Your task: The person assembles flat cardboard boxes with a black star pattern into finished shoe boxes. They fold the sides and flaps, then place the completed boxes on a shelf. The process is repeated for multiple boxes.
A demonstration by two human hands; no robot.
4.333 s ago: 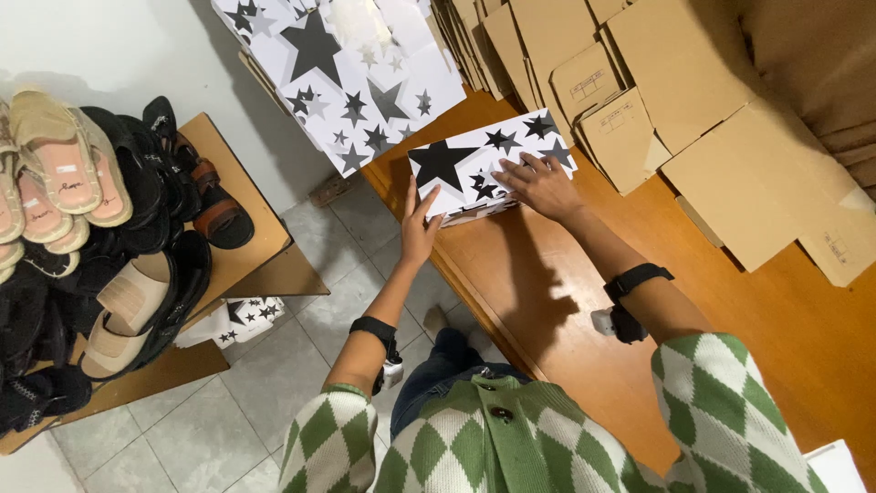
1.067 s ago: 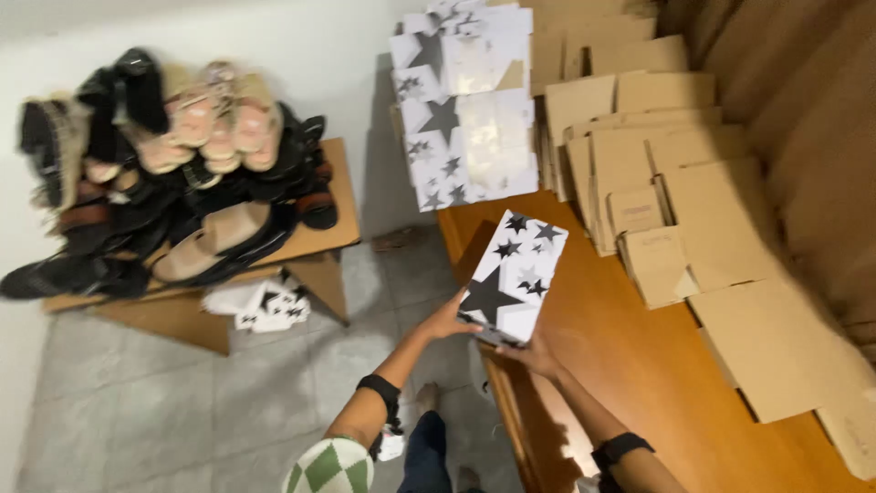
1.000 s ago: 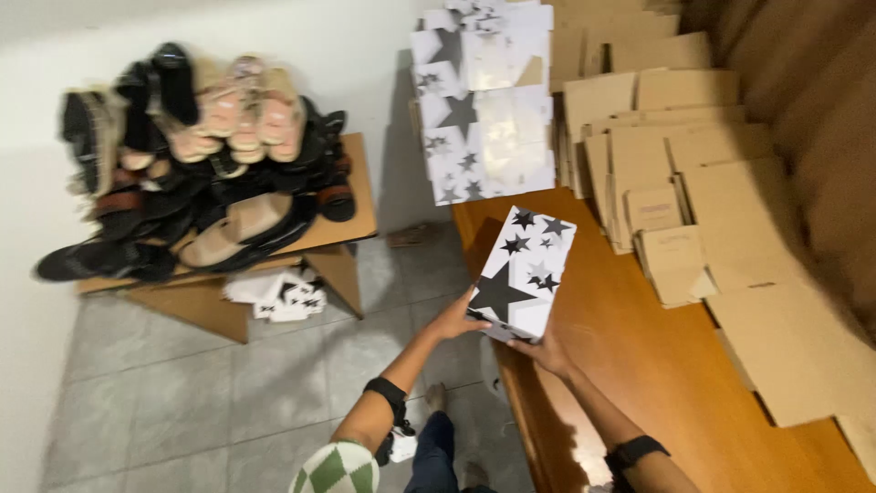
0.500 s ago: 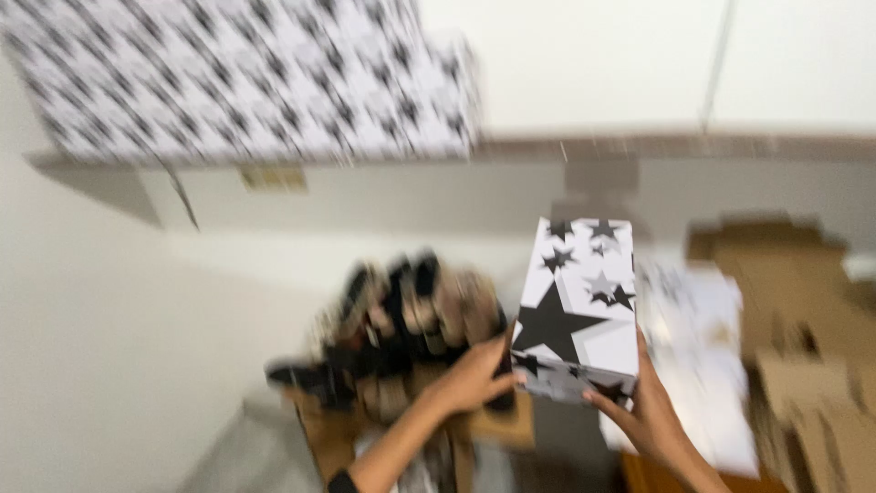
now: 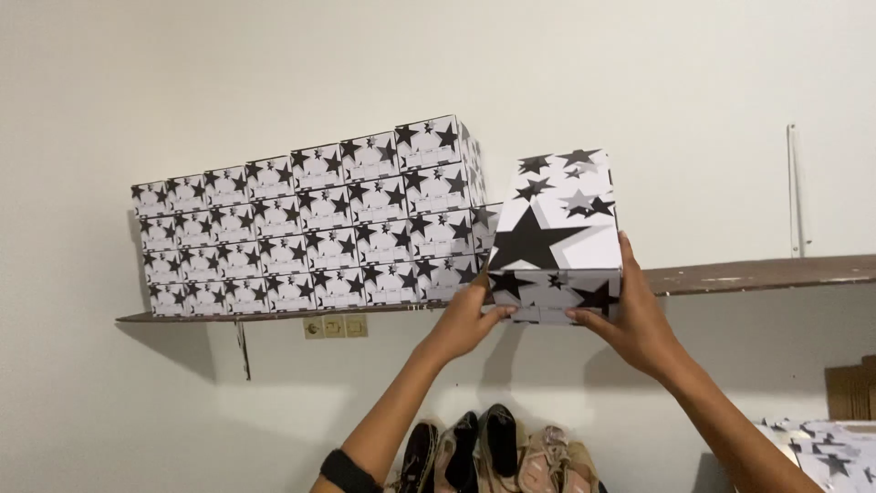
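Hands up high, both of them on one white box (image 5: 557,233) printed with black and grey stars, one big black star across its top face. The left hand (image 5: 464,319) grips the lower left corner, thumb along the front edge; the right hand (image 5: 639,319) grasps the lower right corner, fingers spread up the side. The box sits in the air at the front edge of a brown wall shelf (image 5: 757,274), just right of a stack of matching star boxes (image 5: 310,228). That stack runs four rows high; the front faces show roughly seven across, so near twenty-eight ends facing out, though the far-left ones are small and hard to split apart. The held box touches or nearly touches the stack's right end; which one, I cannot tell. A black band wraps the left wrist (image 5: 345,473). Below, against the white wall, a pile of shoes (image 5: 493,452), about five tips showing. Bottom right, star-printed sheets (image 5: 826,447) and brown cardboard (image 5: 850,393) beside them.
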